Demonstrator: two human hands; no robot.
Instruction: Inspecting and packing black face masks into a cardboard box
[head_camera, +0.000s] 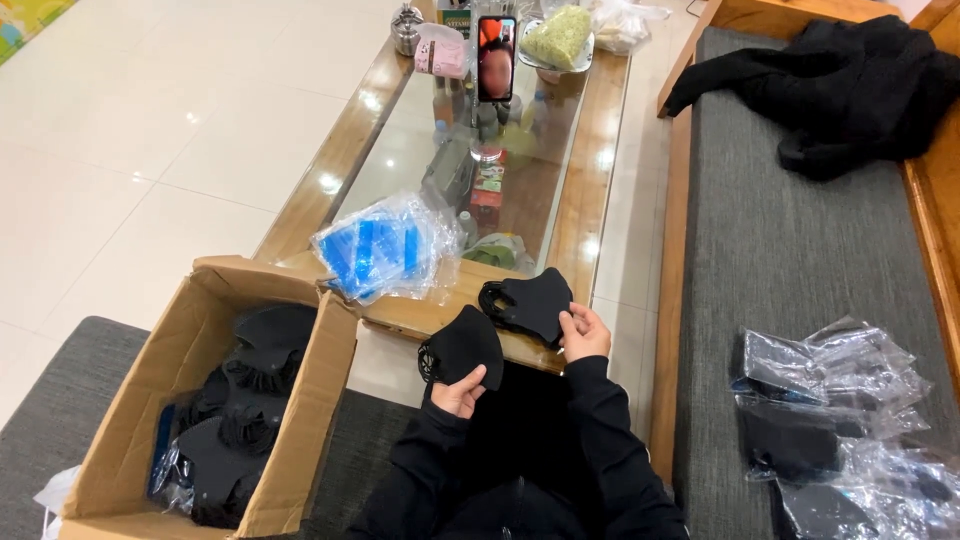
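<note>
a: what is the person wearing?

b: a black top with long sleeves. the left sleeve (425, 465) and the right sleeve (610, 440) both run down to the wrists and end in snug cuffs.

a: any pattern or marking on it?

b: none that shows; the cloth looks plain, soft and matte, with loose folds along the forearms.

a: and the hands?

b: the left hand (461, 392) and the right hand (585, 335) are bare, no gloves, no rings or watch that can be made out.
</note>
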